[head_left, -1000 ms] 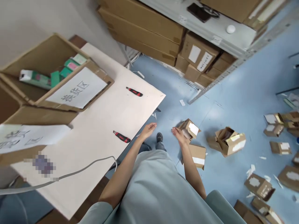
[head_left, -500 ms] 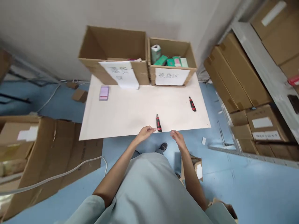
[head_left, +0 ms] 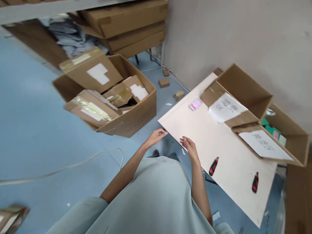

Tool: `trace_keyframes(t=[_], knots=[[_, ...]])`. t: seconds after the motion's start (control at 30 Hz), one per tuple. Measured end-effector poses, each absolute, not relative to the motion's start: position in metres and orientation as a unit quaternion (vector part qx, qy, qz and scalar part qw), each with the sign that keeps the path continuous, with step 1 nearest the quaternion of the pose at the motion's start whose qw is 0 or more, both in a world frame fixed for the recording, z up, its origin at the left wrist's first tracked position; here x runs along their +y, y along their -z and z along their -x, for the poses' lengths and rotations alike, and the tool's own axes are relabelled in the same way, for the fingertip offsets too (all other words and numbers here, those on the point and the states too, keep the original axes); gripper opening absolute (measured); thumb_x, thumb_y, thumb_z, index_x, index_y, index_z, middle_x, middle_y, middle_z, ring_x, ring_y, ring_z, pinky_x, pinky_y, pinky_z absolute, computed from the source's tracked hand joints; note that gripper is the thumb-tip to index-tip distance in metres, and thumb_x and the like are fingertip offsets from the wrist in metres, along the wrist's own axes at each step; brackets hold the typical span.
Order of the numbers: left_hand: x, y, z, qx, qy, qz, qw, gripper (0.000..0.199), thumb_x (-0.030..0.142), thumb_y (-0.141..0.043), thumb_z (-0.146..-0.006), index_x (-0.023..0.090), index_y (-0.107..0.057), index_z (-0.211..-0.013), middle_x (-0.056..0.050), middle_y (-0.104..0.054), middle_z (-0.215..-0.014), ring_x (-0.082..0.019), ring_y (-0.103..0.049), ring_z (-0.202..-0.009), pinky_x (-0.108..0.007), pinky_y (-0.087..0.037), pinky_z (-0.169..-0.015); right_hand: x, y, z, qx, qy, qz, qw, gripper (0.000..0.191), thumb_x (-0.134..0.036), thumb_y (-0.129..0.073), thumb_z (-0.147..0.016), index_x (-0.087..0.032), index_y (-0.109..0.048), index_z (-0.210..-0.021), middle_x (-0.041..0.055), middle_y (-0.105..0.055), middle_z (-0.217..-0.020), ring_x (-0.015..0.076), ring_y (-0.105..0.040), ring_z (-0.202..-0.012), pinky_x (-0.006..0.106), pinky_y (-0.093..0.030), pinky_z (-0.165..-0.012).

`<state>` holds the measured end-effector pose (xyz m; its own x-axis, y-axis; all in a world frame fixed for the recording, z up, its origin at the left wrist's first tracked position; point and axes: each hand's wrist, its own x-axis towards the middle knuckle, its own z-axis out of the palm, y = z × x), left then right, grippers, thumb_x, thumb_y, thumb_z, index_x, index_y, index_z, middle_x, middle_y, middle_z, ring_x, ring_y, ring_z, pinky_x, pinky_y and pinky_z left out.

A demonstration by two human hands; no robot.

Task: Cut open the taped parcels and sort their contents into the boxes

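Observation:
My left hand [head_left: 157, 136] hangs in the air just off the near left corner of the white table [head_left: 229, 156], its fingers loosely bent and holding nothing. Over the table's edge is my right hand [head_left: 189, 147], fingers apart and nothing in them. Two black and red utility knives lie on the tabletop: one knife [head_left: 214, 166] is close to the near edge, right of my right hand. The other knife [head_left: 255, 182] lies farther right. A small purple object [head_left: 195, 104], blurred by pixels, rests near the table's left side.
A large open carton [head_left: 136, 120] full of smaller boxes stands on the floor at left. Two open cartons, one larger [head_left: 240, 84] and one smaller [head_left: 296, 139] holding green packs, carry handwritten sheets. A white cable [head_left: 73, 169] crosses the floor. Stacked cartons [head_left: 136, 29] fill the back shelf.
My view has swung left, so the table now sits to the right and the filled floor carton has come into view. Both hands remain empty. The knives lie still on the table.

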<state>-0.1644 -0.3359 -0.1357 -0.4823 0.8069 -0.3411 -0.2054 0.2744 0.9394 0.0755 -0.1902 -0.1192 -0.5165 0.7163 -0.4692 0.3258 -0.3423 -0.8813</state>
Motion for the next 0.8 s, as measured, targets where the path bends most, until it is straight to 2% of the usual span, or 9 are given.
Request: trace_keyframes(t=[0.17, 0.3, 0.5, 0.63, 0.73, 0.8], knots=[[-0.409, 0.143, 0.226, 0.671, -0.628, -0.090, 0.384, 0.059, 0.078, -0.090, -0.076, 0.023, -0.077, -0.093, -0.014, -0.087, -0.121, -0.035, -0.078, -0.120, -0.050, -0.059, -0.115, -0.184, 0.119, 0.033, -0.608, -0.682, 0.404, 0.039, 0.070, -0.078, -0.083, -0.084, -0.023, -0.083, -0.127, 0.0161, -0.086, -0.132, 0.0361, -0.080, -0.125, 0.053, -0.060, -0.116], [-0.458, 0.153, 0.268, 0.689, -0.646, 0.013, 0.328, 0.061, 0.079, -0.091, -0.075, 0.023, -0.076, -0.094, -0.014, -0.086, -0.121, -0.035, -0.078, -0.120, -0.050, -0.060, -0.110, -0.184, 0.130, 0.120, -0.633, -0.688, 0.353, -0.028, 0.072, -0.080, -0.085, -0.081, -0.023, -0.083, -0.126, 0.0158, -0.086, -0.131, 0.0360, -0.081, -0.123, 0.052, -0.060, -0.115], [-0.511, 0.152, 0.350, 0.710, -0.660, 0.090, 0.227, 0.058, 0.073, -0.089, -0.078, 0.021, -0.077, -0.101, -0.015, -0.085, -0.122, -0.034, -0.077, -0.119, -0.047, -0.060, -0.110, -0.211, 0.155, 0.260, -0.638, -0.702, 0.296, -0.108, 0.080, -0.088, -0.088, -0.071, -0.022, -0.084, -0.116, 0.0159, -0.088, -0.123, 0.0364, -0.082, -0.116, 0.051, -0.062, -0.109], [-0.532, 0.142, 0.423, 0.768, -0.608, 0.124, 0.156, 0.044, 0.057, -0.083, -0.086, 0.019, -0.078, -0.108, -0.012, -0.084, -0.115, -0.033, -0.078, -0.115, -0.046, -0.062, -0.106, -0.234, 0.163, 0.345, -0.632, -0.715, 0.248, -0.165, 0.075, -0.085, -0.086, -0.077, -0.022, -0.083, -0.117, 0.0159, -0.088, -0.125, 0.0335, -0.083, -0.117, 0.047, -0.062, -0.108], [-0.545, 0.136, 0.478, 0.836, -0.526, 0.136, 0.077, 0.033, 0.039, -0.074, -0.093, 0.020, -0.075, -0.120, -0.014, -0.081, -0.131, -0.032, -0.077, -0.124, -0.047, -0.062, -0.108, -0.248, 0.169, 0.396, -0.628, -0.718, 0.219, -0.207, 0.065, -0.077, -0.085, -0.084, -0.023, -0.083, -0.119, 0.0154, -0.088, -0.126, 0.0311, -0.083, -0.117, 0.045, -0.063, -0.107], [-0.554, 0.136, 0.509, 0.879, -0.460, 0.126, 0.026, 0.038, 0.031, -0.071, -0.095, 0.020, -0.072, -0.131, -0.016, -0.076, -0.143, -0.033, -0.073, -0.135, -0.050, -0.060, -0.115, -0.255, 0.175, 0.423, -0.629, -0.711, 0.209, -0.235, 0.057, -0.071, -0.085, -0.088, -0.023, -0.083, -0.119, 0.0150, -0.088, -0.124, 0.0302, -0.084, -0.115, 0.045, -0.063, -0.108]])
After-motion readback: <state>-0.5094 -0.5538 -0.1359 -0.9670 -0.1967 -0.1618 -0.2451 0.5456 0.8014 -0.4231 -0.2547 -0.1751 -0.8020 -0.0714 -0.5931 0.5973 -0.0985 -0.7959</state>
